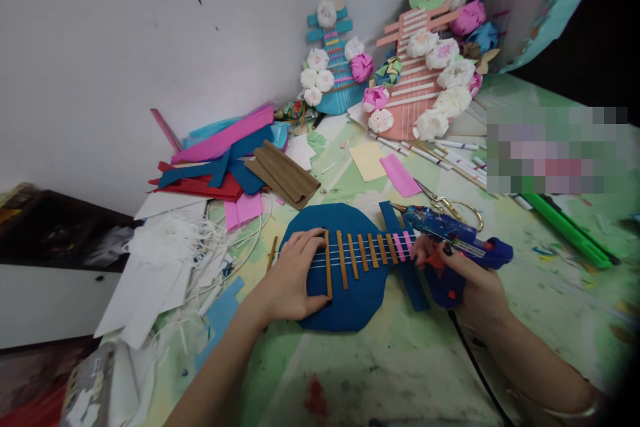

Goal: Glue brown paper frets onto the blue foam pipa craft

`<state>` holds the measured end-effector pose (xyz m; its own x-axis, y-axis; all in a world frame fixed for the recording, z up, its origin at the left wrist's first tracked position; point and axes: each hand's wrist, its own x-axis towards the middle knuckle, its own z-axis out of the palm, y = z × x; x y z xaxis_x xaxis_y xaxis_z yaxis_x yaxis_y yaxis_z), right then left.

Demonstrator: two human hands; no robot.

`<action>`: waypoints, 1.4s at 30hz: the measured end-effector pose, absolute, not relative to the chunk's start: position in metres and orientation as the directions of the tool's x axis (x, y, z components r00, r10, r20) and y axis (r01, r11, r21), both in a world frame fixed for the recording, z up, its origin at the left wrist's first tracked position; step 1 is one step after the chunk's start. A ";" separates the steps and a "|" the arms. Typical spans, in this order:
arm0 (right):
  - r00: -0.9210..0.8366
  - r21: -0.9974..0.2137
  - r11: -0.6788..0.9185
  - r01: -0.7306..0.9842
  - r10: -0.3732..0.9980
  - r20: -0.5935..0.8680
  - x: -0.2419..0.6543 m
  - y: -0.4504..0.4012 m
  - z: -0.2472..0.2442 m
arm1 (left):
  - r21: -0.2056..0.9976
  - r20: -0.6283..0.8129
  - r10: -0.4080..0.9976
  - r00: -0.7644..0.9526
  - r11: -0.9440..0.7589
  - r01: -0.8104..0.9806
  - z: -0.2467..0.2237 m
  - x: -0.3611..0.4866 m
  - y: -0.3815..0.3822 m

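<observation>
A blue lute-shaped craft piece (350, 307) lies flat on the table with its neck to the right. White strings run along it, crossed by several brown strips and two pink strips (403, 247) near the neck. My left hand (295, 273) rests on its round body, fingers and thumb at the two ends of the longest brown strip (329, 267). My right hand (470, 280) is closed around a blue hot glue gun (445, 230), its nozzle pointing left above the blue crosspiece (415, 287). Part of the right fingers is hidden behind the glue gun.
Gold-handled scissors (453, 207) and a green cutter (570, 230) lie beyond the glue gun. Crepe paper (225, 137) is piled at back left, near white string (170, 240). Flower-covered craft lutes (340, 73) lean against the wall. A black cord (475, 360) trails toward the front edge.
</observation>
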<state>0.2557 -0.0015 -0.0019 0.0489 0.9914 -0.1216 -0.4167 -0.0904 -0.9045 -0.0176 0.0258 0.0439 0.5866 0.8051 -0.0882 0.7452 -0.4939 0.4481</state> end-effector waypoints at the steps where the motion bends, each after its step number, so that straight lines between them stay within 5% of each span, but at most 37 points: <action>1: 0.051 -0.905 -0.090 -0.415 0.991 -0.123 0.256 -0.001 -0.002 | 0.444 -0.092 0.805 0.586 -0.494 0.748 0.044 -0.018 0.026; 42: 0.070 -0.881 -0.123 -0.458 0.982 -0.174 0.255 0.002 -0.004 | 0.364 -0.133 0.786 0.604 -0.528 0.767 0.044 -0.016 0.026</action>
